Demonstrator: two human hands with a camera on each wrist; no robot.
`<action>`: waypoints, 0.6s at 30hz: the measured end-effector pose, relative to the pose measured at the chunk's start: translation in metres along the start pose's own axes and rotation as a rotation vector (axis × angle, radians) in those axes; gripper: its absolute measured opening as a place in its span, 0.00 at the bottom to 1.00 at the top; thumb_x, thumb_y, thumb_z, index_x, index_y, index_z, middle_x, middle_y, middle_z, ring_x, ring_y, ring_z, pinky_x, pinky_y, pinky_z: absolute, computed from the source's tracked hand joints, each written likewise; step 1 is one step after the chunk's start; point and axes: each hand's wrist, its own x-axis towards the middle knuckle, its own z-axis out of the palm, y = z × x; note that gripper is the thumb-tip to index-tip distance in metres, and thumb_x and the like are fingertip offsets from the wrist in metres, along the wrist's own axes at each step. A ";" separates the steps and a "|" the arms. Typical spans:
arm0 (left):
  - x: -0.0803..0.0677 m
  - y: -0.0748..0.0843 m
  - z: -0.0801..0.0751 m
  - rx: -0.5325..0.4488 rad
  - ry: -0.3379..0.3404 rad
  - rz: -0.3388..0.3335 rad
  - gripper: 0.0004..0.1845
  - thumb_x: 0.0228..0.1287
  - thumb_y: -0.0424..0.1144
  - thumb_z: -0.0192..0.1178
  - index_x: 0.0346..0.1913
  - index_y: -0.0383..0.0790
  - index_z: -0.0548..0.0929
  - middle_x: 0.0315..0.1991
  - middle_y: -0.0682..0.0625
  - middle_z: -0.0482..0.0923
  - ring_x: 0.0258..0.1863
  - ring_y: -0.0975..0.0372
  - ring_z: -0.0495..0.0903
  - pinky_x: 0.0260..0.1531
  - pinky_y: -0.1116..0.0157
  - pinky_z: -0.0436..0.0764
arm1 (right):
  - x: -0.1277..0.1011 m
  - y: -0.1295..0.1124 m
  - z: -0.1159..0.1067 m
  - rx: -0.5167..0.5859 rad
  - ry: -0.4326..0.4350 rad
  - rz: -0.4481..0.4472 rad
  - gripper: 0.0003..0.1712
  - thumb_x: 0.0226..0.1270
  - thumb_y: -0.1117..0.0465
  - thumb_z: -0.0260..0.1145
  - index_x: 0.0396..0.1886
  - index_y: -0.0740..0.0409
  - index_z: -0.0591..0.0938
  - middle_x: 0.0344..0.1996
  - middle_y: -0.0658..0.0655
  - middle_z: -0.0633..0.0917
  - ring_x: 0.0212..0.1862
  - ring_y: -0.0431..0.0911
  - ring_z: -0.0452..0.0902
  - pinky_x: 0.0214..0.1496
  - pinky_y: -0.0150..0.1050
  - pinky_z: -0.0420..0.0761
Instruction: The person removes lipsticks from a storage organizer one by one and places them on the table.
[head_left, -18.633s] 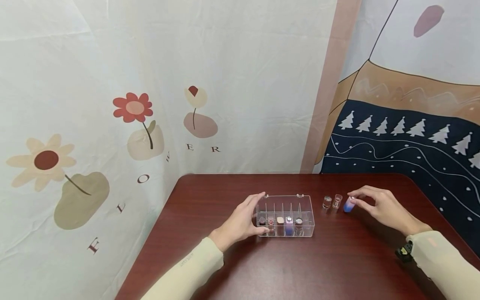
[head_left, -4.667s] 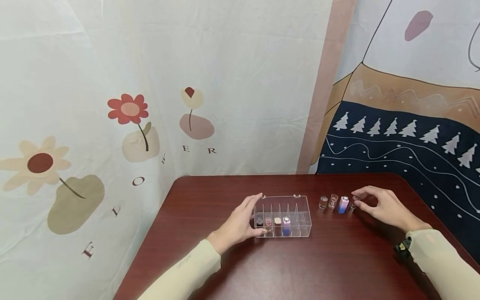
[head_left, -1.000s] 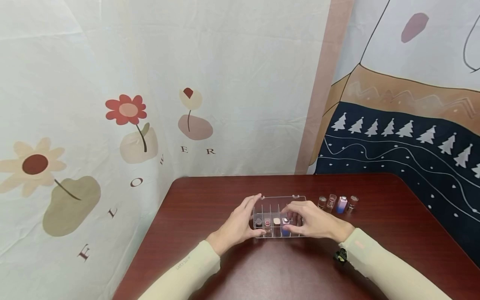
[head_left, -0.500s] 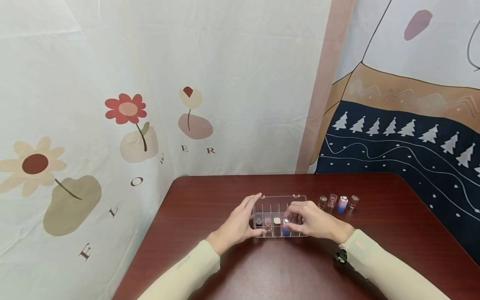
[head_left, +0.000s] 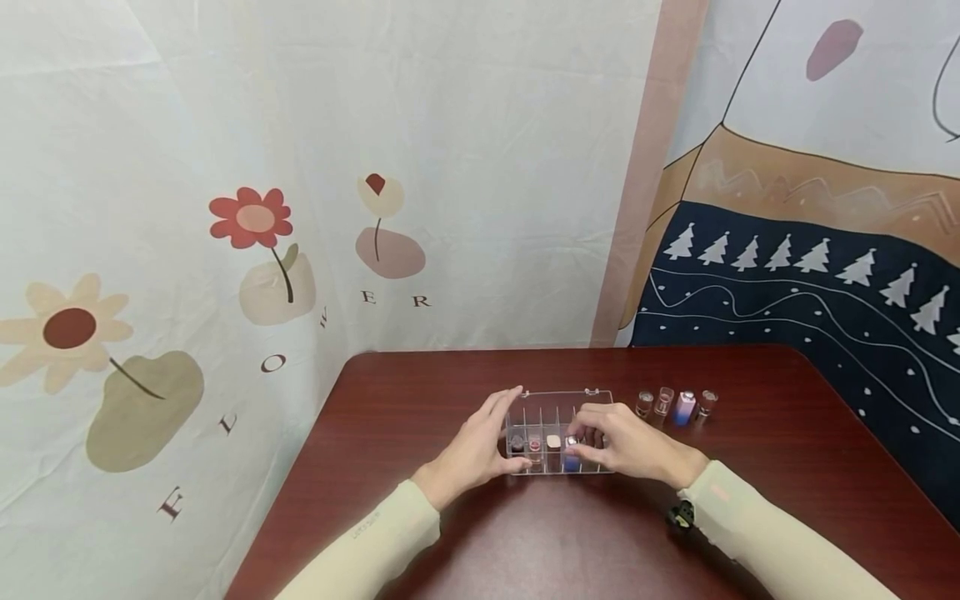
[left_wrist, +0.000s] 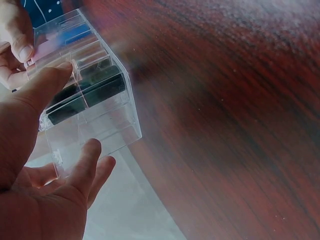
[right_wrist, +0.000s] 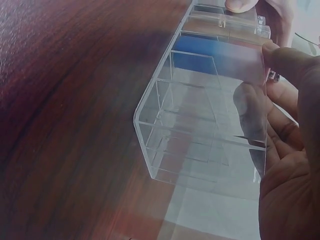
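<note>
Left hand [head_left: 476,451] braces the left end of the clear box [head_left: 553,402], thumb on the near wall and fingers spread against the end wall, loosely curved round the corner so the light plastic does not slide on the counter [head_left: 450,533]. The box sits about mid-counter, a little toward the far edge. Right hand [head_left: 626,442] is over its right half, thumb and fingers closing on the blue and pink tube [head_left: 572,452] standing in the fourth slot from the left; the wrist view shows fingers curled behind the clear walls, but whether the pinch is firm I cannot tell for sure. Three more tubes stand in the slots to its left, upright because the dividers hold them so. Off toward the right edge, well apart from the box, four small tubes [head_left: 674,405] stand in a neat row.
</note>
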 end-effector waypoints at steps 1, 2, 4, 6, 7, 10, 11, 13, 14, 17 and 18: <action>0.000 0.000 0.000 0.004 0.000 0.000 0.63 0.60 0.40 0.92 0.92 0.38 0.63 0.86 0.38 0.71 0.57 0.49 0.97 0.67 0.55 0.97 | 0.000 0.000 0.000 -0.001 0.002 -0.002 0.07 0.75 0.58 0.85 0.48 0.47 0.94 0.41 0.44 0.92 0.38 0.31 0.82 0.37 0.26 0.89; 0.000 0.000 0.000 0.005 0.001 0.002 0.63 0.60 0.40 0.92 0.92 0.38 0.63 0.86 0.38 0.71 0.57 0.49 0.97 0.68 0.54 0.96 | 0.000 0.000 0.000 0.000 0.003 -0.002 0.07 0.75 0.58 0.85 0.48 0.48 0.94 0.41 0.44 0.92 0.37 0.31 0.82 0.37 0.26 0.89; 0.000 0.000 0.000 0.007 0.003 0.005 0.63 0.60 0.40 0.92 0.92 0.38 0.63 0.86 0.38 0.71 0.58 0.49 0.97 0.68 0.54 0.96 | 0.000 -0.001 -0.001 0.000 0.006 0.002 0.07 0.75 0.58 0.85 0.48 0.48 0.94 0.41 0.44 0.92 0.37 0.31 0.82 0.37 0.26 0.89; 0.000 0.000 0.000 0.011 0.006 0.008 0.63 0.60 0.40 0.92 0.92 0.38 0.62 0.85 0.38 0.71 0.58 0.49 0.96 0.68 0.55 0.96 | 0.001 -0.002 -0.001 0.002 0.006 0.007 0.07 0.76 0.58 0.85 0.48 0.47 0.94 0.41 0.43 0.92 0.37 0.31 0.81 0.36 0.26 0.88; 0.000 0.000 0.000 0.009 0.005 0.007 0.63 0.61 0.40 0.92 0.92 0.38 0.62 0.86 0.38 0.71 0.58 0.49 0.96 0.68 0.55 0.96 | 0.001 -0.002 -0.001 0.004 0.007 0.008 0.07 0.76 0.58 0.85 0.48 0.47 0.94 0.41 0.43 0.92 0.37 0.31 0.81 0.36 0.26 0.88; 0.000 0.000 0.000 0.002 0.003 0.008 0.62 0.61 0.39 0.92 0.92 0.38 0.62 0.86 0.37 0.71 0.58 0.49 0.97 0.68 0.55 0.96 | 0.001 -0.002 -0.002 0.009 0.009 0.009 0.07 0.76 0.58 0.85 0.48 0.47 0.94 0.41 0.43 0.92 0.37 0.31 0.81 0.36 0.26 0.88; 0.000 0.000 0.000 0.002 0.003 0.008 0.62 0.61 0.39 0.92 0.92 0.38 0.63 0.86 0.37 0.71 0.59 0.49 0.96 0.68 0.55 0.96 | 0.000 -0.001 -0.001 0.010 0.012 0.005 0.07 0.76 0.58 0.84 0.48 0.47 0.94 0.41 0.43 0.92 0.37 0.31 0.81 0.36 0.26 0.88; 0.000 -0.001 0.000 -0.002 0.001 0.005 0.62 0.61 0.39 0.92 0.92 0.38 0.63 0.86 0.38 0.71 0.59 0.48 0.96 0.68 0.54 0.96 | 0.000 -0.001 -0.001 0.009 0.022 -0.003 0.07 0.76 0.58 0.84 0.48 0.47 0.94 0.41 0.43 0.92 0.37 0.31 0.81 0.36 0.26 0.88; 0.000 -0.001 0.000 0.002 0.001 0.005 0.62 0.61 0.39 0.92 0.92 0.38 0.63 0.86 0.38 0.71 0.59 0.49 0.96 0.69 0.54 0.96 | 0.000 -0.001 -0.001 0.006 0.027 -0.008 0.07 0.76 0.58 0.85 0.48 0.47 0.94 0.41 0.43 0.92 0.37 0.31 0.81 0.36 0.26 0.88; 0.000 -0.001 0.001 0.012 0.001 0.005 0.62 0.61 0.40 0.92 0.92 0.39 0.63 0.86 0.38 0.71 0.57 0.49 0.97 0.69 0.53 0.96 | 0.000 -0.001 0.000 -0.008 0.052 -0.033 0.07 0.75 0.59 0.85 0.48 0.48 0.95 0.40 0.43 0.92 0.37 0.31 0.82 0.37 0.25 0.88; 0.000 -0.001 0.001 0.015 0.001 0.006 0.62 0.61 0.40 0.92 0.92 0.39 0.63 0.86 0.38 0.71 0.57 0.50 0.97 0.70 0.53 0.96 | 0.000 -0.001 -0.001 -0.014 0.060 -0.040 0.08 0.75 0.60 0.85 0.48 0.49 0.95 0.40 0.43 0.92 0.37 0.31 0.82 0.37 0.25 0.88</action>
